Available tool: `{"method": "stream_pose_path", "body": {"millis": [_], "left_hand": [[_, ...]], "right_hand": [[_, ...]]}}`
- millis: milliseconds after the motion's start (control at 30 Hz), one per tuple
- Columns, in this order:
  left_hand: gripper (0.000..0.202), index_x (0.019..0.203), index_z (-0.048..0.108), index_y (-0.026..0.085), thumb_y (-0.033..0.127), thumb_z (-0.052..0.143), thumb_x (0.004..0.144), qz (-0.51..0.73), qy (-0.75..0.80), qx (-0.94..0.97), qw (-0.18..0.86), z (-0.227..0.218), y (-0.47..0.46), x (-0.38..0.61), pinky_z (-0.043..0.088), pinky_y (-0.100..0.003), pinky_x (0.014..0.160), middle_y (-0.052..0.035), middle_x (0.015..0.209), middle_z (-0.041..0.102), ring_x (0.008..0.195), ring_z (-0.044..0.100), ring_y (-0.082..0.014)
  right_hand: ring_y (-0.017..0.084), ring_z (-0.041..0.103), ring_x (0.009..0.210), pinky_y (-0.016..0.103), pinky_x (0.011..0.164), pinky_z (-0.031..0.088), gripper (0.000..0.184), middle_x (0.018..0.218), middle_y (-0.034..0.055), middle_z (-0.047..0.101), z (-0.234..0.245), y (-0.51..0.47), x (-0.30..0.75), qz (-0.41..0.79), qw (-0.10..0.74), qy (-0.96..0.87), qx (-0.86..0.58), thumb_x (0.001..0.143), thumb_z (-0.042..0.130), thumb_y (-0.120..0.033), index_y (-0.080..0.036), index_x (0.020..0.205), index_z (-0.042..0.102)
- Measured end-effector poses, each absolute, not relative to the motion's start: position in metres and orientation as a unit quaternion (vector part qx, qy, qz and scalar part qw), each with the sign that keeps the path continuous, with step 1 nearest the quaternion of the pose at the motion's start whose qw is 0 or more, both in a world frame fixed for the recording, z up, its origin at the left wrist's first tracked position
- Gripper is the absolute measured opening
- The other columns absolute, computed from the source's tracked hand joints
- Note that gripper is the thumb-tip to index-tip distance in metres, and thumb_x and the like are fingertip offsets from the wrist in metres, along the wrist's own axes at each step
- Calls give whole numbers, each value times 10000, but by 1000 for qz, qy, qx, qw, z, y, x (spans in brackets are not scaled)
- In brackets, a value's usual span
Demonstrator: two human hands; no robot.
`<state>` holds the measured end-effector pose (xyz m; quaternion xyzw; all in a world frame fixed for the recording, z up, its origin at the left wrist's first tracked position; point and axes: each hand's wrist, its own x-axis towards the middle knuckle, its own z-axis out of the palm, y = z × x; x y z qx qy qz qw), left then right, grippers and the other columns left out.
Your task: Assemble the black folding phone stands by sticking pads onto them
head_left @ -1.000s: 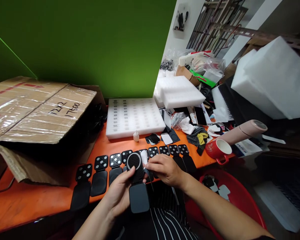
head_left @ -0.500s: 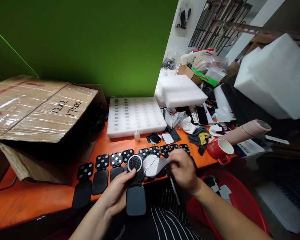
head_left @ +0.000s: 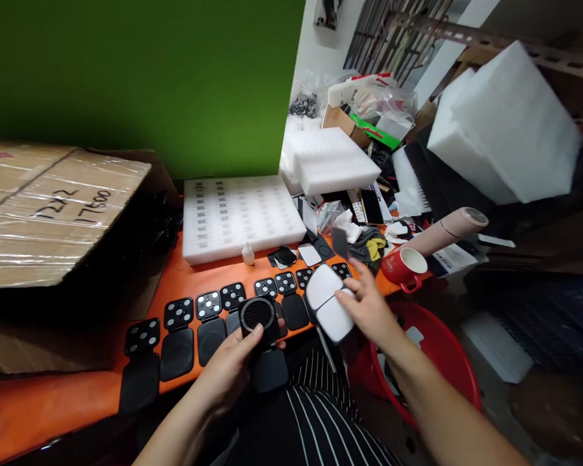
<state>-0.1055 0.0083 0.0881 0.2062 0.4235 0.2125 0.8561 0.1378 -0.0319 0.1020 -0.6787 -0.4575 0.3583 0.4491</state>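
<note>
While the left hand (head_left: 233, 372) clasps a black hinged mount with round ring (head_left: 260, 333), the right hand (head_left: 369, 307) pinches white peeled backing film (head_left: 326, 301). Seemingly unpeeled black mounts (head_left: 194, 323) line the orange table (head_left: 53, 401), lower left.

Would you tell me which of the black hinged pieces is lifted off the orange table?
The piece with the round ringed mesh top, held in the left hand. The others lie flat in a row on the orange table.

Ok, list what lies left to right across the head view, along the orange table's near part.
Cardboard box → row of black parts → left hand holding a black round-topped part → right hand holding a white film → red mug → pink roll.
</note>
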Motion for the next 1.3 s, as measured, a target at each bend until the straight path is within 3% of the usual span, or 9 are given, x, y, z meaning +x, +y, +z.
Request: {"method": "stream_pose_path", "body": {"millis": [167, 300, 400, 500, 633, 733, 833, 967, 1300], "left_hand": [[471, 1234, 501, 172, 169, 607, 775, 217, 436, 129, 864, 83, 10, -97, 550, -359, 739, -122, 1060, 697, 917, 671, -257], [664, 1293, 437, 192, -3, 549, 668, 218, 423, 146, 867, 83, 8, -89, 553, -327, 736, -84, 1051, 705, 889, 680, -233], [620, 1273, 457, 183, 46, 589, 683, 209, 425, 168, 865, 86, 5, -83, 551, -304, 708, -92, 1020, 714, 863, 684, -230], [541, 1193, 513, 174, 113, 643, 672, 205, 435, 189, 856, 88, 2, -82, 542, -271, 624, -95, 973, 724, 803, 688, -223], [412, 1030, 565, 173, 158, 675, 633, 228, 437, 204, 846, 86, -2, -84, 531, -275, 623, -77, 891, 730, 803, 682, -233], [426, 1005, 559, 182, 133, 667, 596, 232, 429, 205, 849, 87, -6, -85, 529, -310, 678, -73, 914, 720, 850, 676, -253], [509, 1045, 548, 193, 76, 627, 555, 225, 419, 214, 853, 87, -7, -85, 517, -301, 675, -64, 951, 709, 855, 673, -254], [610, 1152, 508, 195, 53, 582, 564, 237, 398, 240, 854, 86, -7, -89, 494, -275, 669, -56, 911, 709, 857, 666, -244], [703, 1228, 443, 204, 54, 578, 554, 234, 405, 243, 849, 86, -5, -93, 496, -270, 648, -46, 920, 697, 871, 654, -243]], "right_hand": [[223, 634, 753, 336, 697, 487, 631, 845, 53, 663, 92, -97, 187, 52, 285, -492, -821, 762, 513, -294, -202, 1360, 336], [253, 633, 715, 398, 698, 496, 582, 801, 61, 658, 49, -140, 186, 24, 168, -521, -836, 793, 458, -275, -176, 1357, 353], [252, 603, 764, 437, 744, 490, 566, 806, 61, 621, 33, -142, 183, 4, 196, -522, -830, 821, 486, -310, -172, 1354, 353], [213, 571, 817, 412, 768, 499, 472, 921, 72, 571, 43, -124, 183, -8, 337, -499, -798, 831, 521, -318, -217, 1279, 415], [201, 545, 1002, 397, 851, 487, 274, 1152, 90, 501, 70, -89, 170, 90, 515, -470, -711, 818, 565, -317, -252, 1069, 477], [167, 580, 894, 349, 799, 501, 267, 1022, 40, 559, 86, -64, 142, 243, 563, -444, -653, 789, 604, -332, -265, 999, 453], [131, 561, 725, 272, 669, 495, 295, 794, -20, 546, 95, -43, 110, 371, 543, -416, -628, 741, 647, -319, -256, 962, 461], [119, 533, 654, 247, 611, 461, 236, 707, -38, 528, 99, -22, 79, 474, 491, -408, -607, 716, 645, -304, -225, 867, 481], [129, 529, 675, 249, 599, 452, 201, 738, -22, 536, 89, -8, 53, 484, 469, -412, -613, 736, 615, -280, -217, 883, 492]]}}
